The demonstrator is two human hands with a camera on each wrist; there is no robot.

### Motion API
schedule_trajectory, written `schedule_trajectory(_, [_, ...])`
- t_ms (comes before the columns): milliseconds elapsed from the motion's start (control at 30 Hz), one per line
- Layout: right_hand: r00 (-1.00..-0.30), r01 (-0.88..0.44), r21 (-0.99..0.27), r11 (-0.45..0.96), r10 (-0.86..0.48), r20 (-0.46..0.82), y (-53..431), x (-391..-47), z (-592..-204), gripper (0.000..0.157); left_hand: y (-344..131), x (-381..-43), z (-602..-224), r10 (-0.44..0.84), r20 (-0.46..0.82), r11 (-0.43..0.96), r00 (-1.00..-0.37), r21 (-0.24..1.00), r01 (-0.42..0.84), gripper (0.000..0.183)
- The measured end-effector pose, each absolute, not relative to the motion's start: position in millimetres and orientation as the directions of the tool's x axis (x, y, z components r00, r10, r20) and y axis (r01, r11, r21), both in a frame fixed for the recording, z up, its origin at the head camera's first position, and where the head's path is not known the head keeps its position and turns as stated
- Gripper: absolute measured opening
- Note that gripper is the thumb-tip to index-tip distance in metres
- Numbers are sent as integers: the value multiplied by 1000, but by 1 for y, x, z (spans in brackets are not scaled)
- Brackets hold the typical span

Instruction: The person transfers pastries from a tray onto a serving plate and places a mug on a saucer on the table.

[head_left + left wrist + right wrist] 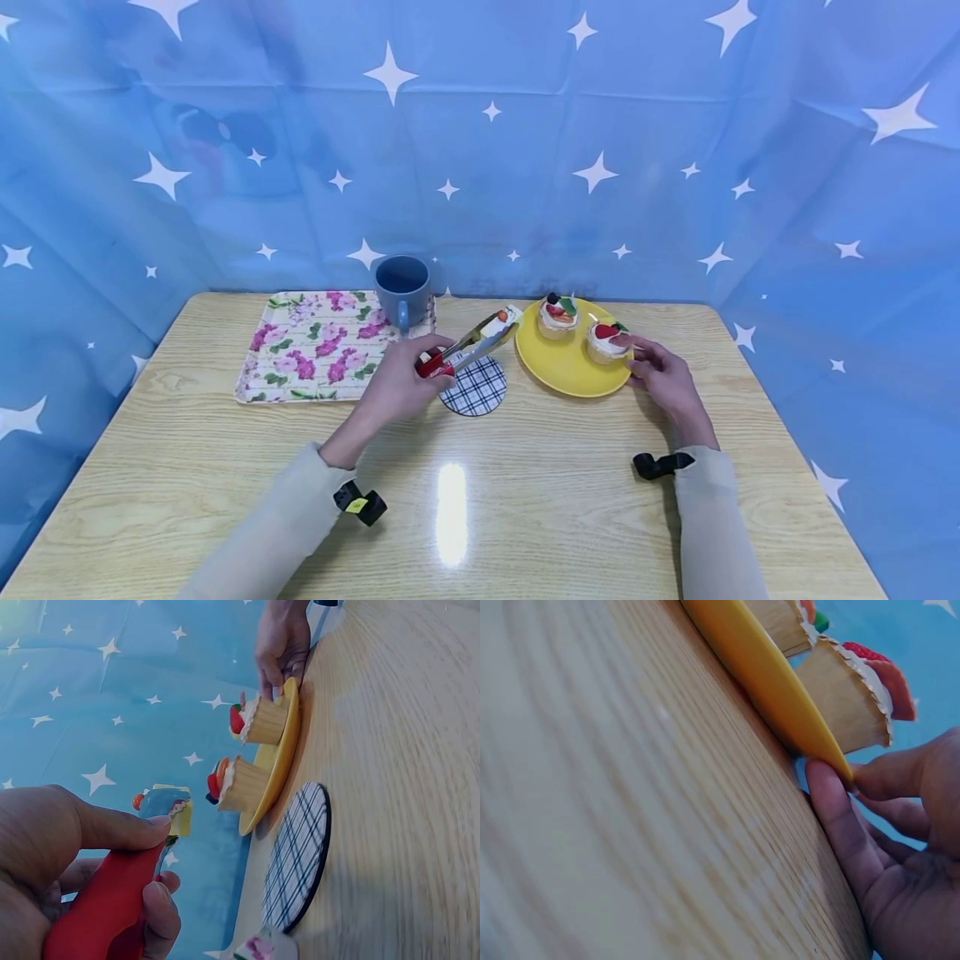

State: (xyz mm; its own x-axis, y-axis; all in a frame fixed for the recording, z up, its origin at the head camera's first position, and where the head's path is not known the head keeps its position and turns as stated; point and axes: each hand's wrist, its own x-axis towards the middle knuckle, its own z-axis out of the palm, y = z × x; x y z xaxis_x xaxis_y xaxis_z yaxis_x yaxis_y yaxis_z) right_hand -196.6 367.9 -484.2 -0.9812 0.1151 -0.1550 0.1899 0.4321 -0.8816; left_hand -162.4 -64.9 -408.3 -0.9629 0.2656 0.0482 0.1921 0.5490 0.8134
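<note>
My left hand (403, 379) grips the red handles of a pair of tongs (105, 904). A small piece of cake (501, 322) with an orange topping sits between the tong tips, close to the left rim of a yellow plate (564, 377). Two fruit-topped cupcakes stand on that plate: one cupcake (557, 321) at the back left, the other cupcake (604, 344) nearer the right rim. With thumb and fingers, my right hand (666, 379) pinches the plate's right edge, as the right wrist view shows at the rim (832, 754).
A round checkered coaster (474, 392) lies below the tongs, left of the plate. Farther left is a flowered tray (300, 354) with a blue mug (402, 287) at its back right. A blue star-patterned curtain (480, 167) hangs behind the wooden table (555, 500).
</note>
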Motion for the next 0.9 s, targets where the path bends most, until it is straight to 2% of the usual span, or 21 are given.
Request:
schedule_trajectory(700, [-977, 209, -874, 440, 128, -169, 366, -195, -481, 51, -21, -166, -420, 363, 39, 550, -931, 798, 248, 43])
schedule_trajectory(900, [-978, 206, -878, 431, 124, -169, 367, -196, -481, 53, -13, -167, -420, 387, -4, 563, -922, 793, 233, 45])
